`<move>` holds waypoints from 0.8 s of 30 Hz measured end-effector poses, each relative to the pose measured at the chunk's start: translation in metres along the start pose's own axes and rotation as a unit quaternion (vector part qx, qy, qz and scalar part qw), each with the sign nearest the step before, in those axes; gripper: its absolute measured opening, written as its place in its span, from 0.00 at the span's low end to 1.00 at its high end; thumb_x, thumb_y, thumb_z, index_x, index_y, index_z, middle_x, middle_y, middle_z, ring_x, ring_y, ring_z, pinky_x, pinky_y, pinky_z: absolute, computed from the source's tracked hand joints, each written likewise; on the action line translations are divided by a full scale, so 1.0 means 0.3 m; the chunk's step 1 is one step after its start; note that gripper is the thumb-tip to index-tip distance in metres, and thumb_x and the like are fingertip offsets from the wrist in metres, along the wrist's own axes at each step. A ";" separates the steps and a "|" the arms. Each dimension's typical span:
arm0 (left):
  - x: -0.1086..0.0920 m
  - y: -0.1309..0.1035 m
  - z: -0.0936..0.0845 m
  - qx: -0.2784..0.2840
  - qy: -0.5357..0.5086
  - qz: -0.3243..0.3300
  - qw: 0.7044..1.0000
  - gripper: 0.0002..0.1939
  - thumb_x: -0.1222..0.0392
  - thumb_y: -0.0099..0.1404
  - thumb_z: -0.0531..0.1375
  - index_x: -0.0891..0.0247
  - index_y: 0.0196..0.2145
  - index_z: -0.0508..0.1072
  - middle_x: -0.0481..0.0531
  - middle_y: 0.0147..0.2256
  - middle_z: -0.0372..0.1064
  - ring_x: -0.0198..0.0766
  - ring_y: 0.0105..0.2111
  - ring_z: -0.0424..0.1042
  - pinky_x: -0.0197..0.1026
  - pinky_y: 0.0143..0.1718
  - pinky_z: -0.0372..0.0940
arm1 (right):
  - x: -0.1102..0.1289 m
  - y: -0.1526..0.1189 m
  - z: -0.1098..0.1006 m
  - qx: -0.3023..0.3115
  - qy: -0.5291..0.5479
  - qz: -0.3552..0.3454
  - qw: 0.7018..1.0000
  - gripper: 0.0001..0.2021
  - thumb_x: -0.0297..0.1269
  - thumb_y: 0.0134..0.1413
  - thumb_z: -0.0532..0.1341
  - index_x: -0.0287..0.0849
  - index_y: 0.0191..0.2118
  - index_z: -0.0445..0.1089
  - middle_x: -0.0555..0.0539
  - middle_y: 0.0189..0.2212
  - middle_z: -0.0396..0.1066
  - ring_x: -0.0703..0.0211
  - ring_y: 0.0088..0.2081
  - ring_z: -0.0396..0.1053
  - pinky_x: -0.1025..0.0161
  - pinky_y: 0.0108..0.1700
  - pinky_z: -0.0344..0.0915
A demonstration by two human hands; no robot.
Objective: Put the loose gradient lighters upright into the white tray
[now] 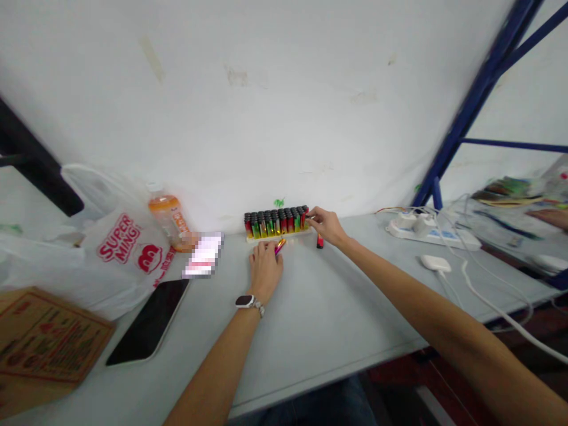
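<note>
Many colourful lighters with black tops stand in rows in a white tray (251, 240) against the wall. At the tray's right end is my right hand (327, 225), its thumb and fingers pinched at the last lighters; what lies between the fingertips is too small to make out. My left hand (265, 269) rests on the table in front of the tray, fingers bent, beside a pink and gold lighter (280, 246). Whether it grips that lighter is unclear. A red and black lighter (320, 241) is on the table below my right hand.
On the left are a cardboard box (48, 343), a plastic bag (110, 254), an orange drink bottle (171, 219) and a black phone (151, 322). To the right, a power strip (444, 236), a white charger (435, 264) and cables lie near the blue metal frame (461, 118).
</note>
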State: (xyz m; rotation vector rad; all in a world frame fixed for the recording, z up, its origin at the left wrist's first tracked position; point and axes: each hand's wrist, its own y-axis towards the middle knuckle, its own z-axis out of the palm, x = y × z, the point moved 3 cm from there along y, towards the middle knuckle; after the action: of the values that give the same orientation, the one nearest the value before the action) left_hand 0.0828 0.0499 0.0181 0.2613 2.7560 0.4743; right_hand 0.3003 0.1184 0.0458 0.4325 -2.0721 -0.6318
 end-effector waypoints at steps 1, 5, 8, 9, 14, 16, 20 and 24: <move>0.000 -0.001 0.001 0.002 0.007 -0.003 1.000 0.14 0.61 0.68 0.55 0.60 0.51 0.70 0.58 0.48 0.67 0.50 0.50 0.65 0.49 0.49 0.61 | -0.010 0.015 0.005 0.005 -0.009 -0.004 1.000 0.08 0.39 0.52 0.61 0.41 0.35 0.71 0.48 0.28 0.75 0.60 0.29 0.71 0.62 0.36 0.66; 0.004 -0.001 0.005 0.009 0.020 0.000 1.000 0.13 0.60 0.69 0.54 0.60 0.50 0.70 0.58 0.46 0.69 0.49 0.49 0.65 0.48 0.48 0.60 | -0.046 0.053 0.024 0.036 0.003 -0.003 0.999 0.09 0.40 0.50 0.62 0.40 0.34 0.72 0.49 0.27 0.73 0.61 0.28 0.68 0.63 0.34 0.64; 0.008 0.004 0.011 0.013 0.014 0.014 1.000 0.13 0.62 0.69 0.54 0.60 0.50 0.71 0.58 0.46 0.69 0.48 0.48 0.66 0.47 0.48 0.60 | -0.070 0.071 0.024 0.064 0.031 0.006 0.997 0.09 0.40 0.50 0.63 0.39 0.34 0.72 0.51 0.26 0.71 0.62 0.28 0.66 0.64 0.33 0.63; 0.010 0.006 0.013 0.013 0.007 0.019 1.000 0.13 0.63 0.69 0.54 0.60 0.49 0.72 0.58 0.45 0.70 0.48 0.48 0.66 0.47 0.48 0.60 | -0.077 0.076 0.023 0.074 0.035 0.008 0.997 0.10 0.40 0.50 0.63 0.39 0.34 0.72 0.51 0.26 0.71 0.62 0.28 0.66 0.64 0.33 0.63; 0.013 0.017 0.016 0.014 -0.031 0.041 0.999 0.13 0.67 0.65 0.56 0.64 0.47 0.74 0.58 0.42 0.72 0.46 0.46 0.68 0.45 0.49 0.61 | -0.084 0.086 0.014 0.075 -0.070 -0.031 0.994 0.09 0.36 0.55 0.61 0.39 0.38 0.76 0.46 0.34 0.69 0.60 0.32 0.67 0.60 0.40 0.66; 0.013 0.017 0.013 0.018 -0.037 0.039 0.998 0.13 0.68 0.64 0.57 0.65 0.45 0.74 0.58 0.41 0.72 0.47 0.45 0.68 0.45 0.49 0.62 | -0.072 0.072 0.007 0.054 -0.138 -0.062 0.987 0.10 0.36 0.57 0.61 0.40 0.41 0.77 0.43 0.39 0.66 0.58 0.36 0.68 0.58 0.45 0.66; 0.013 0.011 0.007 0.022 -0.056 0.037 0.998 0.13 0.70 0.63 0.56 0.65 0.44 0.75 0.58 0.40 0.72 0.46 0.44 0.70 0.44 0.48 0.63 | -0.037 0.008 0.007 0.056 -0.236 -0.063 0.968 0.18 0.36 0.60 0.58 0.43 0.54 0.73 0.41 0.43 0.61 0.53 0.39 0.68 0.53 0.50 0.65; 0.020 0.013 0.012 0.002 -0.143 0.070 0.987 0.09 0.68 0.63 0.58 0.64 0.39 0.77 0.55 0.36 0.72 0.43 0.39 0.71 0.43 0.44 0.65 | 0.023 -0.092 0.041 0.022 -0.212 -0.027 0.977 0.29 0.34 0.57 0.58 0.43 0.65 0.60 0.40 0.46 0.59 0.51 0.42 0.67 0.51 0.51 0.65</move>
State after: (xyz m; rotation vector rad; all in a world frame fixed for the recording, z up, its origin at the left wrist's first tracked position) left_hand 0.0791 0.0559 0.0144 0.4877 2.4699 0.4294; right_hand 0.2880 0.0958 0.0286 0.4071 -2.4893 -0.7626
